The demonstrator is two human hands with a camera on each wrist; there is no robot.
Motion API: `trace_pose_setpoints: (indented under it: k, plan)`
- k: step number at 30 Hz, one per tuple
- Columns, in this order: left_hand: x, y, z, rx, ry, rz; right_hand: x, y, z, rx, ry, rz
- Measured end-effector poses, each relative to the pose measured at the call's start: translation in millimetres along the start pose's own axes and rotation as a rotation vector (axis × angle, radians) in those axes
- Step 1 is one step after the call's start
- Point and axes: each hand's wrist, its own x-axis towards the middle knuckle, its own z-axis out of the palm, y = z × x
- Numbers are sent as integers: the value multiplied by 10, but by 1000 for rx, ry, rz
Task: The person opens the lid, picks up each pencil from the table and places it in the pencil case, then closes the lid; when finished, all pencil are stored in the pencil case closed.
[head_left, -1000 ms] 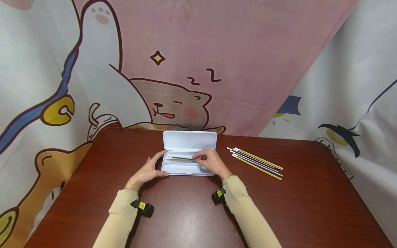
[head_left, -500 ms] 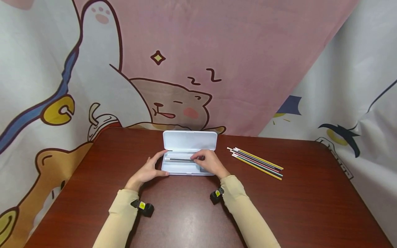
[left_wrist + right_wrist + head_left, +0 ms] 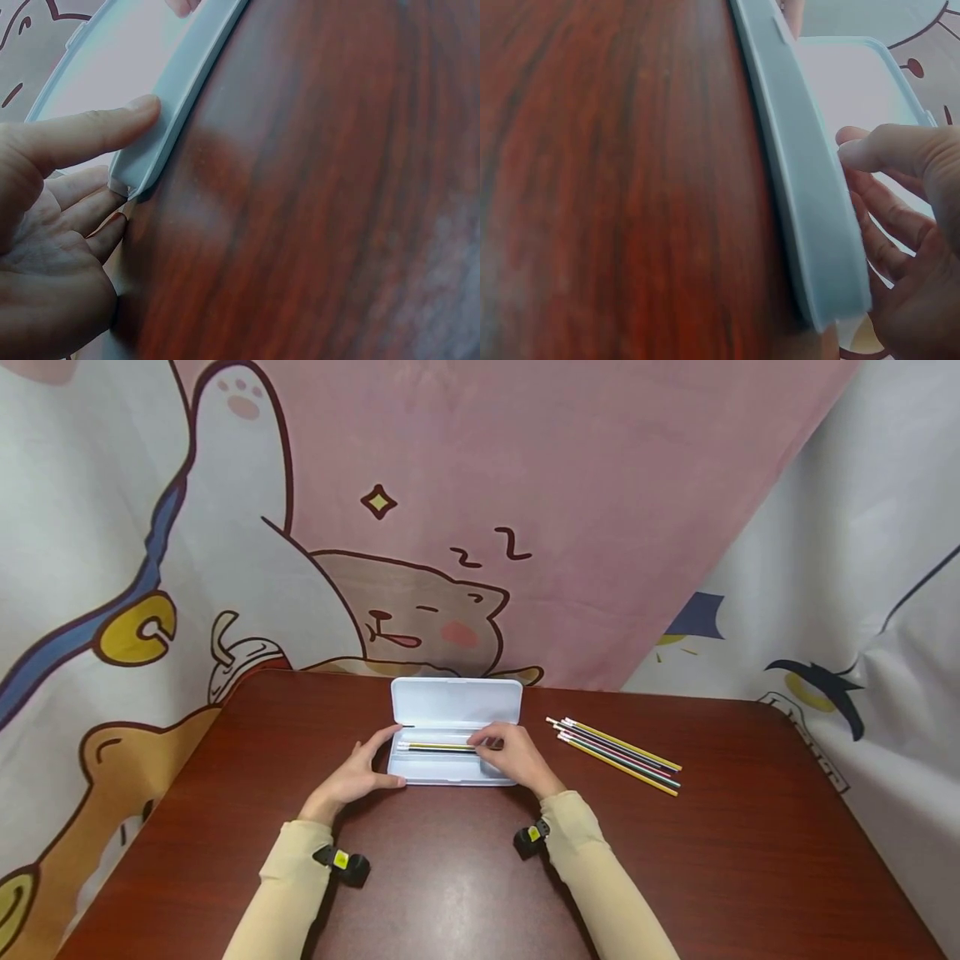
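A white pencil case (image 3: pixel 438 768) stands with its lid (image 3: pixel 456 701) raised near the table's back edge. My left hand (image 3: pixel 348 784) grips its left end, thumb on the front rim and forefinger by the hinge corner. In the left wrist view the thumb (image 3: pixel 112 127) lies across the near edge while the other fingers stay at the end. Pencils (image 3: pixel 435 747), yellow and dark striped, lie lengthwise in the rear compartment. Over their right end my right hand (image 3: pixel 517 760) pinches with thumb and forefinger; the pencil tips are hidden beneath it.
Several more pencils (image 3: pixel 618 756), yellow, dark and red, lie slanted on the table to the right of the case. The reddish-brown table (image 3: pixel 450 877) meets a printed cartoon cloth (image 3: pixel 600 527) at its back. Cameras are strapped at both wrists.
The right hand shifted slightly left, then back right, still at the pencils. Those pencils lie closer together and straighter, with yellow now showing. The left hand has kept its place.
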Motion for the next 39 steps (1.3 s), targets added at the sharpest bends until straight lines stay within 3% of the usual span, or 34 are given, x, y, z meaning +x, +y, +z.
trace_pose_setpoints:
  k: [11,16,23,39]
  plan:
    - [-5,12,8,-15,-1,13,-170,-19,-165,40,160,-10]
    - [-2,4,6,-5,0,7,-249,-1,-208,53,159,27]
    - [8,-11,3,12,2,64,-356,45,-280,64,183,55]
    - [-7,19,12,-1,-3,9,-611,82,-512,34,168,142]
